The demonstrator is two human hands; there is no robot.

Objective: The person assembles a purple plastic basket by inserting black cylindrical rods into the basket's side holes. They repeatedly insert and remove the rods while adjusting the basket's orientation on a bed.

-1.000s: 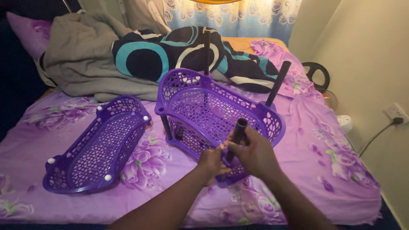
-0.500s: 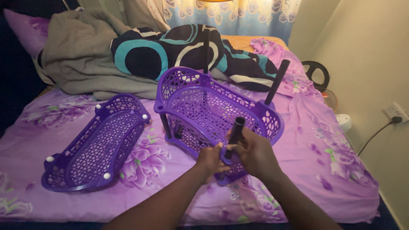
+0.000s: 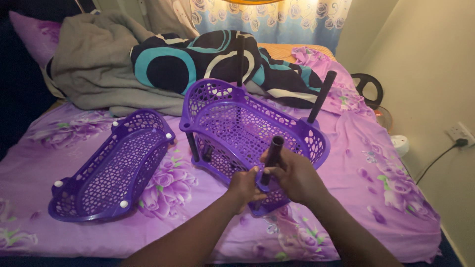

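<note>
Gripping a dark support tube point(image 3: 273, 157) at the near corner of the purple lattice basket point(image 3: 247, 131), right hand point(image 3: 296, 175) is closing around it, keeping it upright; left hand point(image 3: 243, 187) is pinching that corner, bracing it. Second basket point(image 3: 106, 165) is lying left on the bed point(image 3: 371, 168).

Your body in view: two forearms and two hands, nothing else. Both forearms come in from the bottom edge, bare all the way to the frame border, no sleeves or cuffs showing. Left hand point(image 3: 245, 187): bare, no glove, no ring or bracelet visible, no watch at the wrist. Fingernails on it catch the light and read pale. Right hand point(image 3: 295, 174): also bare, no glove, no jewellery or strap on the wrist that I can make out. Lighting is dim and warm, so finer detail on your hands isn't readable.
</note>
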